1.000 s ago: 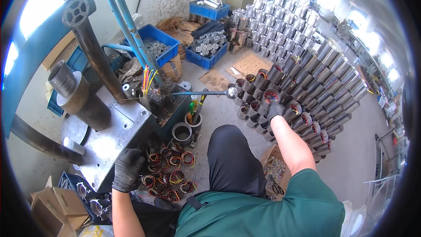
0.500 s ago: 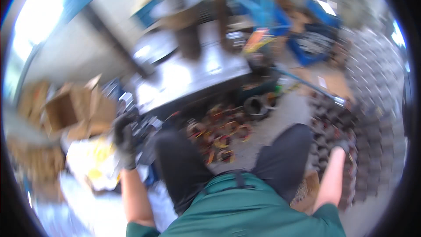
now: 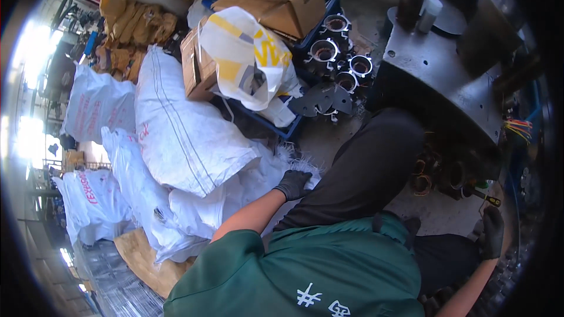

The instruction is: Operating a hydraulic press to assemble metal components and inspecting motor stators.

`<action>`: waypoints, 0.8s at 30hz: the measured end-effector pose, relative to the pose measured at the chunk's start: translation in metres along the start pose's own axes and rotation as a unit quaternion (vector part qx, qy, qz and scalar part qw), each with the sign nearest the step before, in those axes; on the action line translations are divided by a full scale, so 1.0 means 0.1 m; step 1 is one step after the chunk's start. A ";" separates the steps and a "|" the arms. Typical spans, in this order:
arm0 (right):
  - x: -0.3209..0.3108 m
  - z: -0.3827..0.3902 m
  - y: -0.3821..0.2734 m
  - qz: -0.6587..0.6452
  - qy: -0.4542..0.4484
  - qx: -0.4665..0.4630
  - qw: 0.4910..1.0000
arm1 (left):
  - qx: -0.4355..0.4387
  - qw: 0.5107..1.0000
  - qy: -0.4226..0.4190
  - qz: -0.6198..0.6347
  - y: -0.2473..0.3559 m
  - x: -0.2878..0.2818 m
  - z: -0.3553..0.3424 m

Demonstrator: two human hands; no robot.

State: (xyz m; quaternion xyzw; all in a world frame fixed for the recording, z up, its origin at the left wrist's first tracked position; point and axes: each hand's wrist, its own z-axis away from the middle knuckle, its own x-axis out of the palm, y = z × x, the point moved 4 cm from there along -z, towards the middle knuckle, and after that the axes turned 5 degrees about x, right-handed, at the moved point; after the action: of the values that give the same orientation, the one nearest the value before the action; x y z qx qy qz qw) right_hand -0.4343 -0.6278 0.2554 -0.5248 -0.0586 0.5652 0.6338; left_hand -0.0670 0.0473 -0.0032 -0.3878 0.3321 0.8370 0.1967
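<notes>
My left hand (image 3: pixel 294 185), in a dark grey glove, lies against crumpled white sack cloth (image 3: pixel 267 170) beside my thigh. Its fingers are partly spread, and nothing shows in them. At the right, my gloved right hand (image 3: pixel 492 233) is raised beside my other knee with its fingers drawn together; whatever it might hold is hidden. Just beyond its fingertips lies a tool with a yellow and black handle (image 3: pixel 487 198). A large full white woven sack (image 3: pixel 182 135) leans to the left of my left hand.
Beyond my knee stand several ring-shaped metal housings (image 3: pixel 324 50) and dark flat plates (image 3: pixel 320 98). A yellow-and-white plastic bag (image 3: pixel 247 53) rests by cardboard boxes (image 3: pixel 305 6). To the right is a heavy metal machine table (image 3: pixel 435 73), with copper-coloured coils (image 3: pixel 422 185) beneath.
My view has swung left, bringing the white sacks into the middle. My left hand has left the metal parts and come to the sack cloth; my right hand is now beside the yellow-black handle.
</notes>
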 end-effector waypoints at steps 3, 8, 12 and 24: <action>0.45 -0.36 -0.47 0.134 -0.046 -0.103 0.985 | -0.030 0.979 -0.193 -0.049 -0.15 0.48 0.17; 1.03 -0.57 -0.43 0.272 -0.085 -0.192 0.939 | 0.114 0.932 -0.330 0.097 -0.34 1.44 0.61; 1.08 -0.57 -0.22 0.320 -0.160 -0.056 0.932 | 0.015 0.869 -0.422 0.258 -0.80 1.77 1.13; 1.11 -0.62 -0.26 0.265 -0.133 -0.064 0.953 | -0.268 0.956 0.056 0.107 -1.93 0.56 1.13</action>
State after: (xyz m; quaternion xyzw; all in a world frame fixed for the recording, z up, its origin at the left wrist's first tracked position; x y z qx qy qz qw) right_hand -0.3365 -0.5732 0.1898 -0.4810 -0.0372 0.7726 0.4128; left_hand -0.0472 0.2669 -0.0701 -0.4344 0.1453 0.8886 -0.0244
